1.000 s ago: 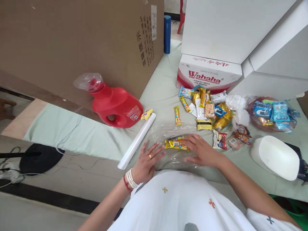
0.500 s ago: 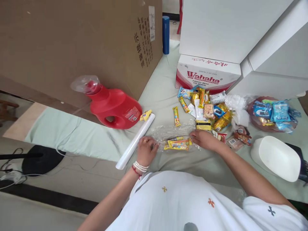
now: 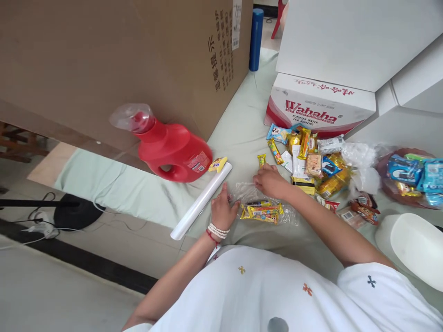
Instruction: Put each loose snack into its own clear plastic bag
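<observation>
A sheet of clear plastic film [image 3: 290, 216] lies crinkled on the cloth, with several yellow-wrapped snack bars [image 3: 265, 211] grouped on it. My left hand [image 3: 224, 210], wearing a beaded bracelet, rests at the film's left edge with fingers apart. Beyond the bars, my right hand [image 3: 272, 182] is closed at the film's far edge; its fingertips are partly hidden. Another yellow snack bar [image 3: 262, 159] shows just past my right knuckles, its near end covered by the hand. Left of my left hand lies a white roll of film [image 3: 202, 203].
A red detergent jug [image 3: 175, 150] and small yellow packet [image 3: 218, 164] are at left, beside a large cardboard box [image 3: 138, 55]. At right are heaped snack packets [image 3: 313, 163], a bowl of blue packets [image 3: 391, 191], a white container [image 3: 384, 233] and a Wahaha carton [image 3: 314, 108].
My right hand has moved from the bars' right end to the film's far edge. My left hand's fingers have spread and point farther forward. The view has shifted slightly.
</observation>
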Demonstrator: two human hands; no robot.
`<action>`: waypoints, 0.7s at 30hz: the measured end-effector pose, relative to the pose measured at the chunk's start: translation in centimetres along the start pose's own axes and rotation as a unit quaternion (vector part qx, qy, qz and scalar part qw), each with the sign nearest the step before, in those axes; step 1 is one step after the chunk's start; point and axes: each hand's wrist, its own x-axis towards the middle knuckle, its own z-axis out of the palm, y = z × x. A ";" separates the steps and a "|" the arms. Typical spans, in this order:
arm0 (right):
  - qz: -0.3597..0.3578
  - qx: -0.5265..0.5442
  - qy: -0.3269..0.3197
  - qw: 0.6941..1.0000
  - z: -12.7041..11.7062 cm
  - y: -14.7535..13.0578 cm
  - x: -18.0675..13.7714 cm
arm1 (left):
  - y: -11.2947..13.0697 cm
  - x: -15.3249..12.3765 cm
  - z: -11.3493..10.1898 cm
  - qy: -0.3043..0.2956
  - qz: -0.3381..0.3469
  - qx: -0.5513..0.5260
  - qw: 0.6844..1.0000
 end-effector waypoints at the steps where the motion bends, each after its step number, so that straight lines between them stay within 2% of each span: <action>1: -0.014 -0.009 0.023 1.000 -0.3 -0.3 -1.0 | 0.1 0.2 -0.1 -0.013 -0.005 0.009 1.000; 3: -0.037 -0.029 0.032 0.998 -0.3 -1.5 -3.5 | 0.5 0.5 -0.5 -0.038 -0.013 0.024 0.999; 5: -0.062 -0.035 -0.011 0.997 0.7 -3.0 -6.0 | 0.7 0.6 -1.0 -0.051 -0.017 0.025 0.998; 7: -0.082 -0.026 -0.050 0.995 2.4 -4.2 -8.0 | 0.6 0.6 -1.8 -0.054 -0.016 0.006 0.998; 10: -0.077 -0.002 -0.038 0.996 5.4 -4.6 -9.4 | 0.0 0.1 -3.2 -0.095 -0.051 -0.098 0.989; 11: -0.074 0.011 -0.025 0.997 6.3 -4.5 -9.6 | 0.0 -0.1 -3.6 -0.131 -0.077 -0.158 0.976; 13: -0.076 0.043 0.003 0.996 7.8 -4.3 -9.6 | 0.4 -0.4 -4.1 -0.206 -0.127 -0.287 0.927; 15: -0.075 0.074 0.030 0.994 8.6 -4.2 -9.5 | 1.8 -0.7 -3.9 -0.246 -0.136 -0.370 0.885; 16: -0.068 0.088 0.046 0.993 8.9 -4.3 -9.4 | 2.8 -0.8 -3.5 -0.253 -0.119 -0.377 0.883; 18: -0.047 0.120 0.084 0.988 9.0 -4.5 -9.5 | 4.9 -1.2 -2.5 -0.254 -0.043 -0.312 0.915; 21: -0.049 0.202 0.133 0.969 8.8 -4.5 -10.2 | 7.3 -1.8 -1.1 -0.229 0.099 -0.096 0.964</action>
